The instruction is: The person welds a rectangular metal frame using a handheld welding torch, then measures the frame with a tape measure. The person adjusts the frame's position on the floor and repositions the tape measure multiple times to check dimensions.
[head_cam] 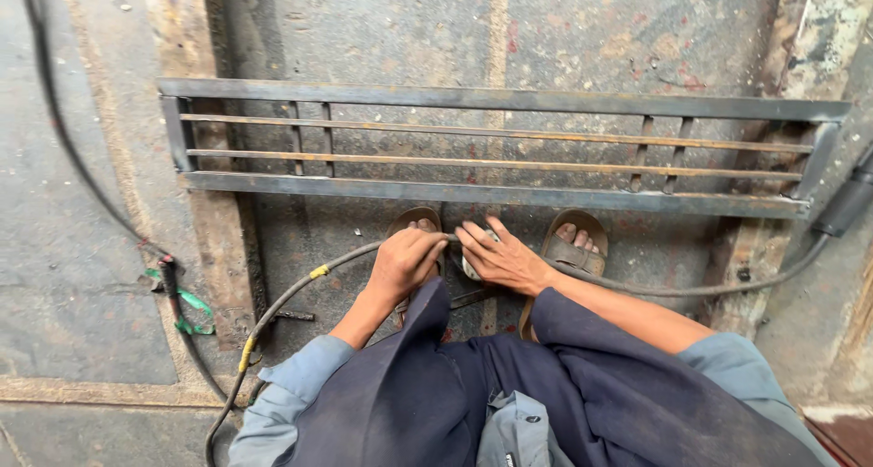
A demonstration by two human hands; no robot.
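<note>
Left hand [405, 262] curled shut around a grey cable [300, 285], low in the middle of the view, just over the toes of the left sandal [414, 220]. Right hand [500, 258] right beside it, fingers stretched flat and close together, pressing down on a small pale object [470, 267] mostly hidden beneath the palm; kind of object not clear. Fingertips of both hands nearly meeting where the cable passes between them. Cable marked with yellow tape bands [318, 271], curving down and left toward the bottom edge and cut off there. Right sandal [573, 244] just beside the right hand. Blue sleeves and dark trousers [509, 385] filling the bottom of the view. Just beyond the feet, a long metal frame [491, 99] of grey outer bars and thinner rusty rods, lying flat on the stained concrete floor [382, 30]. Another black cable [55, 112] running down the left side, tied with green tape [191, 303]. A thick black hose [841, 208] at the right edge, partly cut off. Small dark metal piece [293, 316] on the floor near the left wrist, hard to make out.
</note>
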